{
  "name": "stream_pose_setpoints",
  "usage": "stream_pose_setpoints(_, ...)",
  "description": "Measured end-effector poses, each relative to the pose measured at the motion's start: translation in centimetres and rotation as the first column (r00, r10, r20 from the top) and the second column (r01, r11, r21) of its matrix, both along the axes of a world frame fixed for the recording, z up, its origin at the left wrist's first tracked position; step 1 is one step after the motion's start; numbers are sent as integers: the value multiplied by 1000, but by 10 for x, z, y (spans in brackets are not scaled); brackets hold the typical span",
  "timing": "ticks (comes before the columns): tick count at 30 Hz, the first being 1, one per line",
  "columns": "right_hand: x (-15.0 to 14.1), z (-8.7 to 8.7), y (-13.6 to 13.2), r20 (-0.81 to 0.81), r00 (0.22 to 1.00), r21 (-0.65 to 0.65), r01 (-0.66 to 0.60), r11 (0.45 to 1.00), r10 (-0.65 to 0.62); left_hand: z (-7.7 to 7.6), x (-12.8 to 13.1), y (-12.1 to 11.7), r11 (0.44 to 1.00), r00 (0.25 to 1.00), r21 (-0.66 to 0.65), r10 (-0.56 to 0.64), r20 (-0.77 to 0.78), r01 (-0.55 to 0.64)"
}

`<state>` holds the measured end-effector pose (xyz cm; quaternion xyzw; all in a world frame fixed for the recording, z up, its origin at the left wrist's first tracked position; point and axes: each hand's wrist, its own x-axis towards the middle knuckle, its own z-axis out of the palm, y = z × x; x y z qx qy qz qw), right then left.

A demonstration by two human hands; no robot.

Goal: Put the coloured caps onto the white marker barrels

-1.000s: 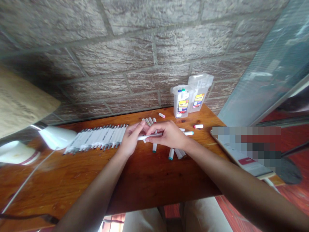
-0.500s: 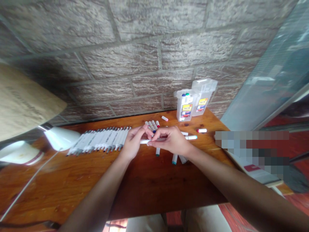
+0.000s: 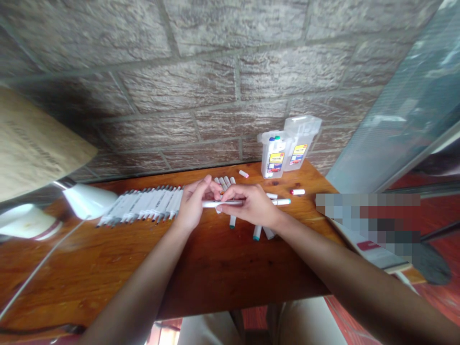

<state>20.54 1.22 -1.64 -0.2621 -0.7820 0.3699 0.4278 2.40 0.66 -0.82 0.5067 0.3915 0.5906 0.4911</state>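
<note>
A white marker (image 3: 210, 204) lies level across the gap between my two hands, above the wooden table. My right hand (image 3: 251, 205) pinches it between thumb and fingers. Around its left end, my left hand (image 3: 191, 203) is curled, its thumb side raised; the palm hides that end. Past my right hand shows a white barrel with a teal end (image 3: 282, 201); I cannot tell whether it belongs to the same marker. Short white pieces with coloured ends lie behind my hands, and teal-ended ones (image 3: 257, 233) lie in front of my right hand.
A row of white markers (image 3: 143, 207) lies at the left beside a lamp (image 3: 88, 199). Two clear plastic cases (image 3: 275, 160) stand against the brick wall, one with markers inside. Pink-ended (image 3: 243, 174) and red-ended (image 3: 297, 192) caps lie near them.
My left hand has shifted slightly left and its fingers have lifted a little, exposing more of the marker. My right hand keeps its pinch. The whole view has moved slightly.
</note>
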Motion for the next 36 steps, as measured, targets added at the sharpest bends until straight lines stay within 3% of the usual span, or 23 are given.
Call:
stream_pose_setpoints(12,0,6,-1,68,996,99,43,994,-50,-1,2,2,999,999,-8,34,-8,-34)
stream_pose_setpoints(36,0,7,-2,116,990,139,65,988,-81,-3,2,4,993,991,-28,111,-68,-114)
